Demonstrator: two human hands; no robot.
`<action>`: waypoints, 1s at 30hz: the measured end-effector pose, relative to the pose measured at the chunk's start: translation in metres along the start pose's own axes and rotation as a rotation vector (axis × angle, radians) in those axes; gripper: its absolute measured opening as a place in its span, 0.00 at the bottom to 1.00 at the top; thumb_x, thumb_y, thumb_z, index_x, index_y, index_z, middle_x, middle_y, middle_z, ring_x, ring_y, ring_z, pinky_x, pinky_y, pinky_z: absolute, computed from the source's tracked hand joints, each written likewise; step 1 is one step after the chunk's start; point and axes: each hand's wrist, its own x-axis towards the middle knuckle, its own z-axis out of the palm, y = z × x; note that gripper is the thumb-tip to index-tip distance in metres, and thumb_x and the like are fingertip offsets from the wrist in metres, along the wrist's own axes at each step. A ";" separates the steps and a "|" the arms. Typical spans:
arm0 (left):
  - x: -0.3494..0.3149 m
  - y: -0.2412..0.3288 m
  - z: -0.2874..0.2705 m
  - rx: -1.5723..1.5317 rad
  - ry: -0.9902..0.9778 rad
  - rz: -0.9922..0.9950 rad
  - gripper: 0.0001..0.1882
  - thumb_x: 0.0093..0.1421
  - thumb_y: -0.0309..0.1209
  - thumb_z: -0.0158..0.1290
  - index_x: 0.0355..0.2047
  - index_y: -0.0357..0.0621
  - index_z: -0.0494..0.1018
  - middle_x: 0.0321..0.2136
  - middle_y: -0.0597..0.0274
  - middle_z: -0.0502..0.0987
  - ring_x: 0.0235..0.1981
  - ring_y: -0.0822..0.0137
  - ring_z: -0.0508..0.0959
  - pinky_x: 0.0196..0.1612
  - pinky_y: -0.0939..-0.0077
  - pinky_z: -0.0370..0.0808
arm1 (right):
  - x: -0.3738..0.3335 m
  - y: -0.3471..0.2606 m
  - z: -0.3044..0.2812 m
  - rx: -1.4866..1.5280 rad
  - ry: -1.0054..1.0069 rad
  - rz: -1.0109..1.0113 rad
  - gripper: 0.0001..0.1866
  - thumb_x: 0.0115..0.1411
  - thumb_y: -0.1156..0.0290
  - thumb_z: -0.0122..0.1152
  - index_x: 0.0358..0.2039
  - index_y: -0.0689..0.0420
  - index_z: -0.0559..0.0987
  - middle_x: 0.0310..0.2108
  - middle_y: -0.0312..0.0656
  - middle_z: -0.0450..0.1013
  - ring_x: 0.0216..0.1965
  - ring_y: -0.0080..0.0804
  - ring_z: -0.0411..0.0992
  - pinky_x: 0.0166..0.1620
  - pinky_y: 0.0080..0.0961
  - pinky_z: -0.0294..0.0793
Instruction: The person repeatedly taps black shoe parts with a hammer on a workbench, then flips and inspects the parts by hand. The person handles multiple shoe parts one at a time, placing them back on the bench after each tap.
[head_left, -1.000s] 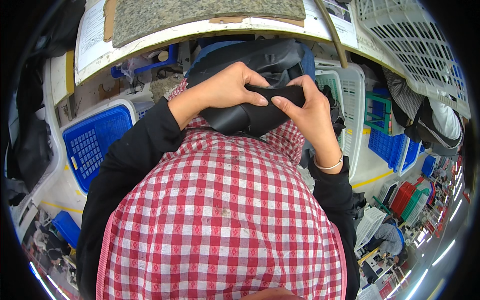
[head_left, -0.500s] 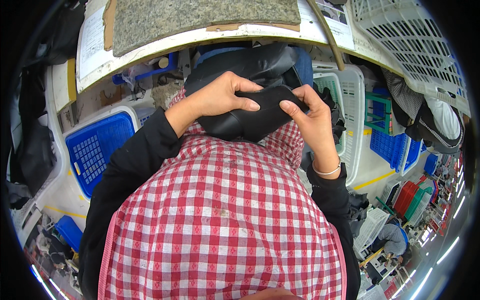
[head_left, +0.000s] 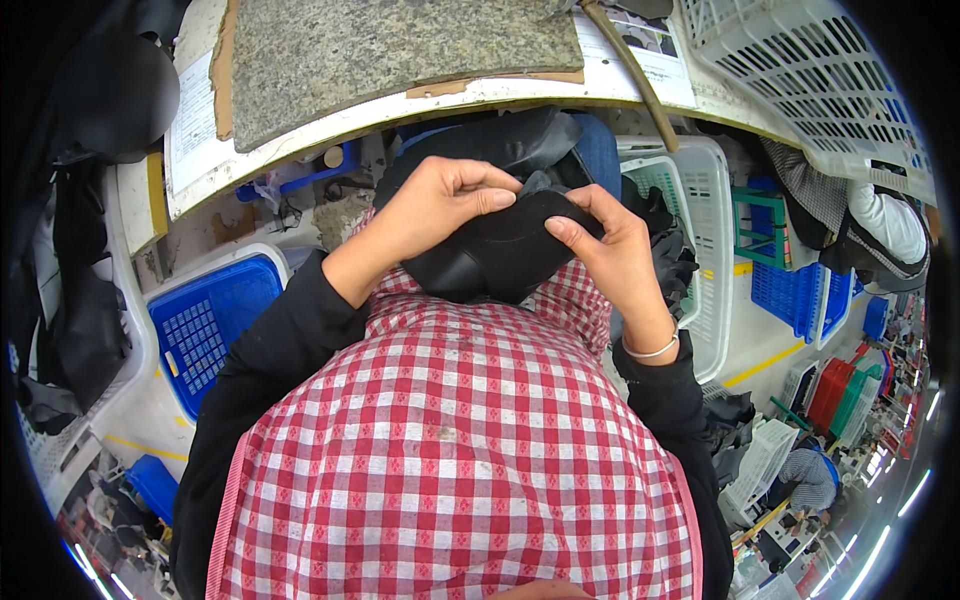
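Observation:
Over my lap, a black leather piece (head_left: 510, 240) is stretched between my two hands, its dull side with a stitched-looking line facing up. My left hand (head_left: 440, 210) is closed, thumb and fingers pinching its upper left edge. On the upper right edge, my right hand (head_left: 615, 245) pinches the same piece between thumb and fingers. A small greyish flap sticks up between the hands. More black leather (head_left: 500, 145) lies on my lap beyond the hands. A red and white checked apron (head_left: 460, 430) covers my front.
A stone slab (head_left: 400, 60) lies on the white workbench (head_left: 330, 145) ahead, with a wooden handle (head_left: 635, 80) crossing the edge. A blue basket (head_left: 215, 320) is at left; white crates (head_left: 708, 250) with black pieces stand at right. Another person (head_left: 805, 475) is farther off.
The piece has turned slightly, and a greyish flap now shows at its top edge. My left fingers have shifted toward that edge. My view has tilted a little.

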 end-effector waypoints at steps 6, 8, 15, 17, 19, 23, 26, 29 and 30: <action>0.019 -0.003 -0.016 0.188 -0.097 0.021 0.08 0.65 0.29 0.62 0.41 0.36 0.84 0.32 0.63 0.85 0.35 0.75 0.82 0.42 0.78 0.79 | 0.000 -0.004 0.002 -0.082 -0.031 0.019 0.13 0.57 0.74 0.76 0.39 0.62 0.80 0.30 0.32 0.78 0.34 0.15 0.72 0.39 0.19 0.75; 0.025 -0.002 -0.017 0.214 -0.095 -0.009 0.08 0.64 0.28 0.62 0.39 0.36 0.84 0.31 0.62 0.85 0.34 0.75 0.82 0.40 0.77 0.79 | 0.000 -0.003 0.003 -0.047 -0.020 0.015 0.12 0.57 0.75 0.76 0.38 0.62 0.80 0.30 0.32 0.78 0.34 0.15 0.72 0.39 0.19 0.75; 0.018 0.003 0.004 0.507 0.124 0.032 0.07 0.58 0.25 0.60 0.34 0.34 0.83 0.23 0.54 0.83 0.27 0.67 0.83 0.34 0.72 0.78 | 0.000 0.002 0.011 -0.238 0.067 -0.179 0.12 0.55 0.73 0.74 0.38 0.60 0.81 0.33 0.46 0.81 0.33 0.41 0.81 0.36 0.29 0.77; 0.011 0.003 0.009 0.503 0.149 0.071 0.08 0.59 0.26 0.61 0.35 0.33 0.83 0.24 0.54 0.83 0.27 0.70 0.83 0.34 0.73 0.78 | 0.001 0.002 0.011 -0.162 0.050 -0.117 0.12 0.55 0.72 0.75 0.38 0.60 0.81 0.32 0.45 0.81 0.33 0.40 0.81 0.36 0.29 0.77; 0.007 0.002 0.010 0.368 0.127 0.056 0.08 0.61 0.26 0.62 0.37 0.32 0.83 0.26 0.55 0.84 0.29 0.73 0.82 0.35 0.74 0.78 | 0.002 0.002 0.010 -0.129 0.047 -0.084 0.12 0.55 0.72 0.75 0.37 0.60 0.81 0.32 0.45 0.81 0.32 0.39 0.81 0.36 0.28 0.77; 0.004 0.000 0.001 0.128 0.031 0.010 0.08 0.66 0.27 0.61 0.41 0.34 0.84 0.33 0.61 0.86 0.35 0.76 0.82 0.41 0.79 0.79 | 0.001 -0.001 0.008 -0.127 0.041 -0.060 0.12 0.55 0.71 0.75 0.38 0.59 0.82 0.31 0.44 0.81 0.32 0.36 0.82 0.35 0.28 0.77; 0.005 -0.001 -0.006 0.076 -0.025 0.000 0.10 0.66 0.30 0.61 0.43 0.36 0.84 0.35 0.63 0.86 0.37 0.77 0.82 0.44 0.79 0.78 | 0.001 -0.002 0.008 -0.130 0.036 -0.044 0.10 0.56 0.75 0.75 0.37 0.61 0.82 0.29 0.37 0.80 0.32 0.22 0.76 0.36 0.21 0.76; 0.010 -0.002 -0.010 0.069 -0.068 -0.013 0.11 0.66 0.31 0.62 0.44 0.36 0.84 0.35 0.63 0.86 0.38 0.77 0.81 0.45 0.79 0.78 | 0.002 -0.002 0.009 -0.139 0.041 -0.048 0.11 0.56 0.73 0.74 0.39 0.59 0.82 0.30 0.40 0.81 0.32 0.27 0.79 0.36 0.24 0.77; 0.012 -0.002 -0.010 0.070 -0.079 -0.017 0.12 0.66 0.32 0.62 0.45 0.36 0.84 0.35 0.63 0.86 0.38 0.77 0.81 0.45 0.79 0.78 | 0.002 -0.002 0.010 -0.143 0.045 -0.060 0.12 0.56 0.71 0.75 0.40 0.58 0.82 0.31 0.43 0.82 0.31 0.34 0.82 0.36 0.26 0.77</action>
